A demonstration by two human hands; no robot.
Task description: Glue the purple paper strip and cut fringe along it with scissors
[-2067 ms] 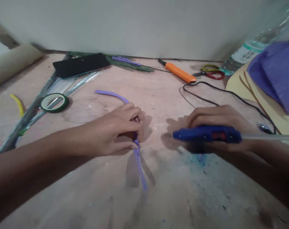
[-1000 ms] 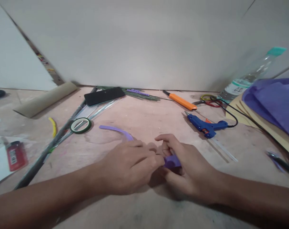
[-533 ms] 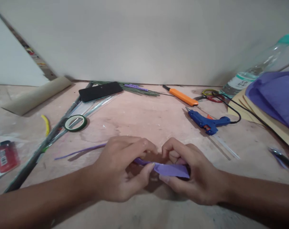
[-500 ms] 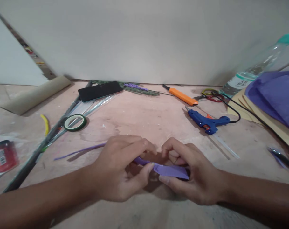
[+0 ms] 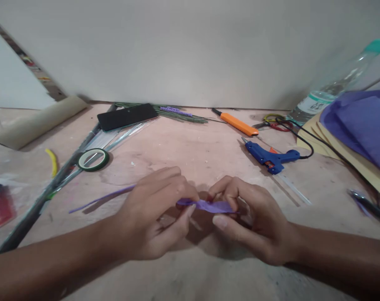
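Observation:
A purple paper strip, twisted toward its left part, stretches between my two hands above the table. My left hand is closed in a pinch on it, thumb below and index finger above. A long thin twisted purple tail comes out on the far side of that hand toward the left. Curled around the strip's flat right end is my right hand, its fingers behind and its thumb in front and a little below. The strip's far right tip is partly hidden by the right fingers.
A blue glue gun, an orange cutter and scissors lie to the right. Purple paper and a bottle are beyond. Green tape, a phone, a cardboard tube and a red jar are left.
The flat part of the strip has turned and looks narrower. My right fingers have shifted along its upper edge, and my right thumb has moved slightly down from it. The view has shifted slightly.

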